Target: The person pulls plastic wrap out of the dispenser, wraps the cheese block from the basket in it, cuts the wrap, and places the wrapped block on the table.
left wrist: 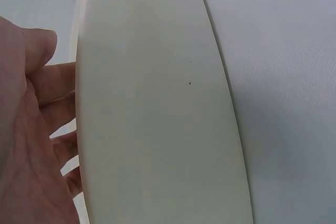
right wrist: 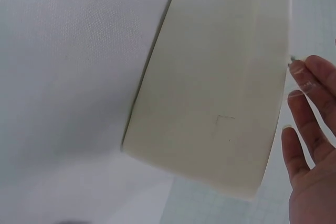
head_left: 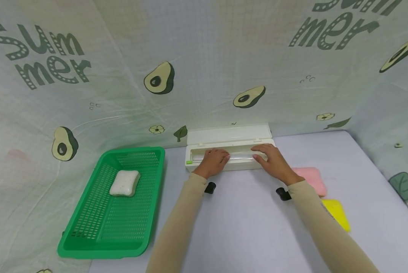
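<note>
A white lidded dispenser box sits against the back wall with its lid raised. Inside lies a roll of clear plastic film. My left hand reaches over the front wall, fingertips on the roll. In the left wrist view, the fingers pass behind the box wall, which hides their tips. At the right end, my right hand has its thumb and index fingertip close together, with a thin bit of clear film at them in the right wrist view. The other fingers are spread.
On the left stands a green basket holding a white sponge-like block. A pink block and a yellow block lie by the right forearm, partly covered by it. A printed sheet hangs behind the table.
</note>
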`<state>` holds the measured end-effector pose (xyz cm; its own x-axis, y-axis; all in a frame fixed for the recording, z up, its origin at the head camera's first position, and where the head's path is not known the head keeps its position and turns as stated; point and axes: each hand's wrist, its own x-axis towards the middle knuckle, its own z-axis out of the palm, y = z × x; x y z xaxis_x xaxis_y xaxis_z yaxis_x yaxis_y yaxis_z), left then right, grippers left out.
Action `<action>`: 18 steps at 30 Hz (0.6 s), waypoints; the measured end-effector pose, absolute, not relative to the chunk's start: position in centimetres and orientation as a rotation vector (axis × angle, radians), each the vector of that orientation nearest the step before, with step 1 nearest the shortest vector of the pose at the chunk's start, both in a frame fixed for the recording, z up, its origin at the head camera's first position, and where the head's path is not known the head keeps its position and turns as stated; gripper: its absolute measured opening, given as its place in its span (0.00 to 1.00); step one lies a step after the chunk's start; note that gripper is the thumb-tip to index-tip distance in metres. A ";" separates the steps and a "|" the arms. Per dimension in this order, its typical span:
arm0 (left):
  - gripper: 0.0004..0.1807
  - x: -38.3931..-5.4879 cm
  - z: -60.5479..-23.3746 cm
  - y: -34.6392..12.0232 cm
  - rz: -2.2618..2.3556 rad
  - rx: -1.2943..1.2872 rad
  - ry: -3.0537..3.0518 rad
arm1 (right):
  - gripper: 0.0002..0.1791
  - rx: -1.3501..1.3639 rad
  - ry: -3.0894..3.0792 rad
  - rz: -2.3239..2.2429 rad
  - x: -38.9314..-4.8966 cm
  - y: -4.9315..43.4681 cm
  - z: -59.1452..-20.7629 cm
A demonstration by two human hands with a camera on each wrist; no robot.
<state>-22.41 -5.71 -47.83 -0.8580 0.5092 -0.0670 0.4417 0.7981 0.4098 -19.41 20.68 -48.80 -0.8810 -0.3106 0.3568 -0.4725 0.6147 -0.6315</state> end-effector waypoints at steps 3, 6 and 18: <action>0.24 -22.4 -47.8 -5.5 0.594 0.741 2.798 | 0.16 0.668 -2.626 1.128 -19.4 20.7 -48.8; 0.26 -22.5 -47.8 -5.3 0.605 0.750 2.776 | 0.17 0.690 -2.625 1.139 -19.4 20.8 -48.8; 0.16 -22.6 -48.0 -5.3 0.664 0.762 2.913 | 0.16 0.738 -2.580 1.121 -19.3 21.2 -48.7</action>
